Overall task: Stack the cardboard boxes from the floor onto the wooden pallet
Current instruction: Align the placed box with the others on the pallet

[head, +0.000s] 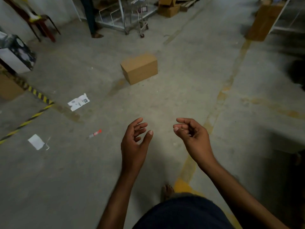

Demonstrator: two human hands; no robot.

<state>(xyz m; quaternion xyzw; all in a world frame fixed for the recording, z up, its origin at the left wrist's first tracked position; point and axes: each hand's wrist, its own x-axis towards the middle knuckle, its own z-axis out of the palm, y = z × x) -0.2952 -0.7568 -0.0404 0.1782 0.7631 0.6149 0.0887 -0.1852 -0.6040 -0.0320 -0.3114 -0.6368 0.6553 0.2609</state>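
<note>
Two bits of litter lie left on the concrete floor (82, 162): a printed sheet (78, 101) and, nearer, a white scrap (36, 141), with one red-tipped pen (95, 134) to their right. Next is the left hand (135, 138), empty, fingers loosely spread, palm turned inward. One closed cardboard box (140, 68) sits alone on the floor farther off, well apart from both hands. The right hand (191, 134) mirrors the left, empty, fingers gently curled; the pair look readied to clasp the box's sides. One tall carton (264, 22) stands far right. No wooden pallet shows clearly.
</note>
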